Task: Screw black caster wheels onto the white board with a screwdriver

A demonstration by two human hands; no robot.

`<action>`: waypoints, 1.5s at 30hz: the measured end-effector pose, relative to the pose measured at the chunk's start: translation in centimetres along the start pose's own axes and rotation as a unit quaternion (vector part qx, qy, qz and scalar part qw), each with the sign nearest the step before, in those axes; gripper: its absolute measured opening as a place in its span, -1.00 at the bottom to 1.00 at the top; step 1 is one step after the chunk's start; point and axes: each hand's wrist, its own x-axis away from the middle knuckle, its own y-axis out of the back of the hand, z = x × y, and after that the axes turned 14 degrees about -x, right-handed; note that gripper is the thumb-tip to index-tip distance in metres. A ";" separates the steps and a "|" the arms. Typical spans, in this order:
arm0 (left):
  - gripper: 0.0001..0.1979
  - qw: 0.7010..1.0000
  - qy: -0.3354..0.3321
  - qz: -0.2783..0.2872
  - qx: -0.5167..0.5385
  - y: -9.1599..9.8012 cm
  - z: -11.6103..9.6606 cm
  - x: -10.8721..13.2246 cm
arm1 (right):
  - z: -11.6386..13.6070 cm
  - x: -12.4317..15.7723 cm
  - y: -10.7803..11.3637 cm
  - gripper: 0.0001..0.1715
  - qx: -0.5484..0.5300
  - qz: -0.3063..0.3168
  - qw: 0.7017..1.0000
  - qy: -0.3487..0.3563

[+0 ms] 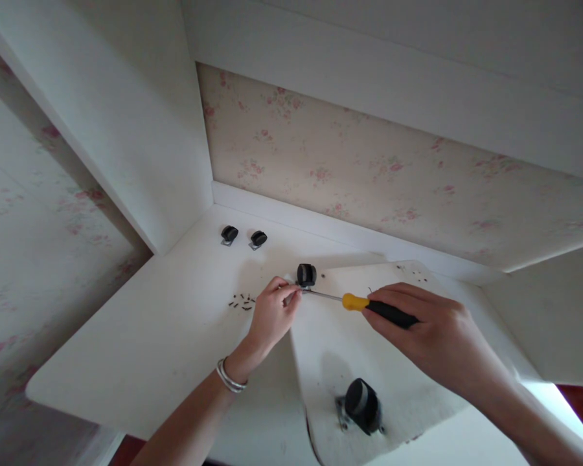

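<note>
My right hand (427,330) is wrapped round the yellow and black handle of a screwdriver (355,302). Its metal shaft points left to the base of a black caster wheel (306,275), at the far left corner of a white board (350,336). At the screwdriver's tip, beside that caster, my left hand (274,307) is closed in a pinch; what lies between the fingertips is too small to make out. A second caster (363,406), larger in view, stands on its metal plate at the board's near end.
Several dark screws (241,301) lie on the white desktop (175,343) left of my left hand. Two loose casters, one on the left (230,233) and one on the right (258,239), sit farther back. Small holes mark the board's far right corner. White panels and floral wallpaper (330,155) enclose the desktop.
</note>
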 end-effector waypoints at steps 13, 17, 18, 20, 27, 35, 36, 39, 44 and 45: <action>-0.77 1.000 -0.015 -0.004 0.024 -0.1 0.2 0.4 | 0.3 -0.5 0.3 -0.90 -0.012 -0.011 0.999 -0.029; -0.81 1.000 -0.009 0.001 0.020 -0.1 0.2 0.4 | 0.4 -0.8 0.2 -0.90 -0.004 -0.010 1.000 -0.028; -0.82 1.000 -0.006 0.001 0.020 -0.2 0.2 0.4 | 0.4 -0.8 0.3 -0.89 -0.003 -0.010 1.000 -0.027; -0.84 1.000 0.000 -0.002 0.020 -0.2 0.1 0.4 | 0.4 -0.8 0.3 -0.89 -0.002 -0.007 1.000 -0.026; -0.87 1.000 0.010 -0.014 0.023 -0.2 -0.2 0.3 | 0.6 -0.9 0.4 -0.89 -0.002 0.002 1.000 -0.023; -0.88 1.000 0.007 -0.015 0.022 -0.2 -0.2 0.2 | 0.5 -1.3 0.1 -0.90 0.004 0.011 1.000 -0.025; -0.88 1.000 0.008 -0.014 0.023 -0.2 -0.2 0.2 | 0.5 -1.3 0.1 -0.90 0.005 0.012 1.000 -0.022; -0.87 1.000 0.010 -0.013 0.026 -0.1 -0.3 0.3 | 0.3 -1.3 0.0 -0.90 0.011 0.019 1.000 -0.015; -0.88 1.000 0.011 -0.008 0.026 -0.1 -0.3 0.3 | 0.8 -2.2 0.4 -0.89 0.027 0.048 0.998 -0.005; -0.88 1.000 0.011 -0.005 0.026 -0.1 -0.3 0.3 | 1.1 -2.7 0.5 -0.87 0.039 0.063 0.997 0.002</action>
